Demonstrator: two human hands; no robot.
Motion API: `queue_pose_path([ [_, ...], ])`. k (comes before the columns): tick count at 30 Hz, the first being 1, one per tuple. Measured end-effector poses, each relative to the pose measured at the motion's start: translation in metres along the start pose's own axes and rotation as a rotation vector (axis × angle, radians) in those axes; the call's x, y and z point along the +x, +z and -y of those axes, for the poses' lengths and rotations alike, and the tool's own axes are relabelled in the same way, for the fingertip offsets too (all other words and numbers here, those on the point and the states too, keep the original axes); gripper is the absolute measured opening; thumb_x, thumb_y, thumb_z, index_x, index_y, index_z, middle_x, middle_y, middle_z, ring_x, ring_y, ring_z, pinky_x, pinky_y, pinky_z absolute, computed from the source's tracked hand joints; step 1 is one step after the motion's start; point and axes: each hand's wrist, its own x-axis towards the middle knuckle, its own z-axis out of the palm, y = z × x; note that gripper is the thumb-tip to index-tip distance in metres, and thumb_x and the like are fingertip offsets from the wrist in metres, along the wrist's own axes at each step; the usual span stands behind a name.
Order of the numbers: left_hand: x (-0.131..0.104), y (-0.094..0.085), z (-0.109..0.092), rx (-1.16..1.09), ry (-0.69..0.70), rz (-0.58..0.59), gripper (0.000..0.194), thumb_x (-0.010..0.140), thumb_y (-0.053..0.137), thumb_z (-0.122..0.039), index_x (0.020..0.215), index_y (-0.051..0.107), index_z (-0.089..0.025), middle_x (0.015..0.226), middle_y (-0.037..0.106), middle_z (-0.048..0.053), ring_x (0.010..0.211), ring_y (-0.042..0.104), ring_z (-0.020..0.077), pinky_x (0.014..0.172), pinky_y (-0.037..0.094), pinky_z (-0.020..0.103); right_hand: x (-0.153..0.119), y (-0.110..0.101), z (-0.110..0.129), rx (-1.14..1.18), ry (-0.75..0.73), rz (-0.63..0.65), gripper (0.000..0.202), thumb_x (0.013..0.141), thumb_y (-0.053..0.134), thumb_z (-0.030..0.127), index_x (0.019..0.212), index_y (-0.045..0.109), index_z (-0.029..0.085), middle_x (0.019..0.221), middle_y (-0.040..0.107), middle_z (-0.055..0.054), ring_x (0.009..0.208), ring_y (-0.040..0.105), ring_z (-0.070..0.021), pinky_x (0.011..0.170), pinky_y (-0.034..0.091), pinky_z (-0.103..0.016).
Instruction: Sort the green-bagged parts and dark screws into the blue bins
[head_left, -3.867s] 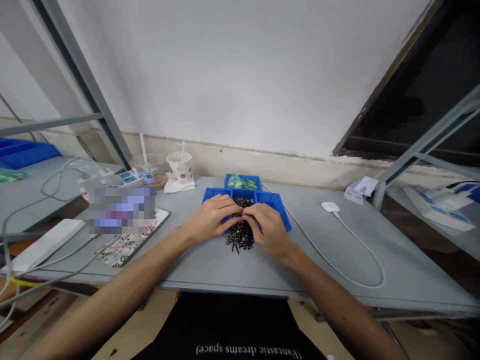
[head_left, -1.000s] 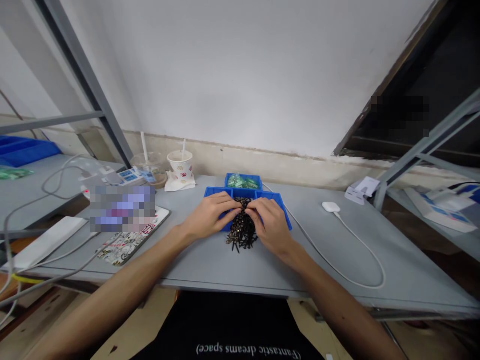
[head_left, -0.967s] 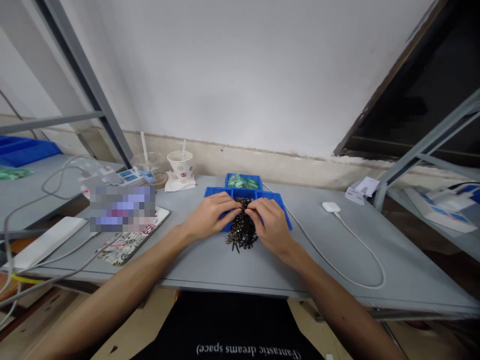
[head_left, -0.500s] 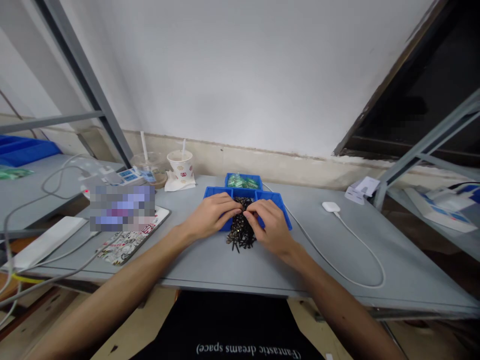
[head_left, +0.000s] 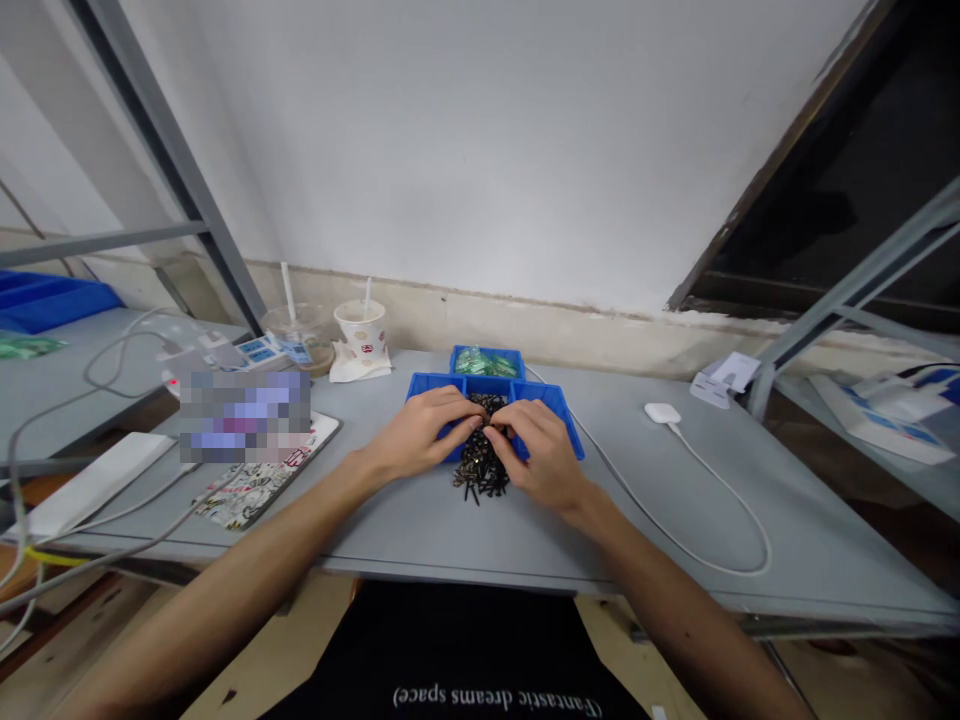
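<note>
A heap of small dark screws point(head_left: 481, 475) spills from the middle of a blue divided bin point(head_left: 551, 400) onto the grey table. Over the heap, my left hand point(head_left: 431, 425) is closed, thumb and fingertips pinched together. My right hand point(head_left: 541, 450) is pinched as well, its fingertips almost meeting those of the left. Whatever lies between the fingertips is too small to make out. Behind the divided bin stands a smaller blue bin point(head_left: 454, 358) holding green-and-clear packets point(head_left: 484, 363).
On the left are a paper cup point(head_left: 361, 335) with a straw, a clear plastic cup point(head_left: 304, 330), a patterned tablet-like case point(head_left: 247, 490) and a white box point(head_left: 97, 480). A white charger point(head_left: 662, 413) with a looping cable point(head_left: 720, 480) lies to the right.
My fingertips have shifted slightly and come closer together above the screws. Everything else stays where it was.
</note>
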Motion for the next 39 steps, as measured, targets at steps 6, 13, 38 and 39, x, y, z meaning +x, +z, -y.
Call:
queue_pose_path([
  [6, 0.0003, -0.0008, -0.0008, -0.019, -0.012, -0.003, 0.025, 0.105, 0.049, -0.029, 0.111, 0.069, -0.017, 0.101, 0.072, 0.007, 0.093, 0.062, 0.0187, 0.085, 0.051, 0.035, -0.0001, 0.0013, -0.0008, -0.02, -0.021, -0.008, 0.006, 0.099, 0.056, 0.019, 0.095, 0.06, 0.02, 0.09, 0.072, -0.005, 0.082, 0.064, -0.0188, 0.079, 0.047, -0.036],
  [13, 0.0003, -0.0027, -0.002, -0.06, -0.039, -0.006, 0.025, 0.105, 0.049, -0.03, 0.109, 0.07, -0.017, 0.1, 0.072, 0.007, 0.092, 0.062, 0.0184, 0.085, 0.05, 0.034, 0.0003, 0.001, -0.0015, -0.024, -0.062, -0.024, 0.005, 0.097, 0.058, 0.015, 0.095, 0.059, 0.02, 0.09, 0.071, -0.005, 0.082, 0.064, -0.0189, 0.078, 0.047, -0.035],
  [38, 0.0039, -0.0051, -0.0088, -0.355, -0.157, -0.002, 0.025, 0.103, 0.054, -0.032, 0.099, 0.073, -0.017, 0.094, 0.075, 0.004, 0.088, 0.066, 0.0144, 0.086, 0.049, 0.027, 0.0018, 0.0007, 0.002, -0.026, -0.039, -0.065, 0.007, 0.095, 0.058, 0.015, 0.09, 0.057, 0.021, 0.083, 0.069, -0.003, 0.074, 0.061, -0.017, 0.072, 0.044, -0.034],
  [39, 0.004, -0.0054, -0.0097, -0.402, -0.17, 0.009, 0.024, 0.103, 0.054, -0.032, 0.099, 0.073, -0.017, 0.093, 0.075, 0.004, 0.087, 0.066, 0.0141, 0.086, 0.049, 0.027, 0.0018, 0.0006, 0.0023, -0.023, -0.027, -0.063, 0.007, 0.095, 0.057, 0.015, 0.09, 0.057, 0.02, 0.083, 0.069, -0.003, 0.074, 0.061, -0.017, 0.072, 0.044, -0.034],
])
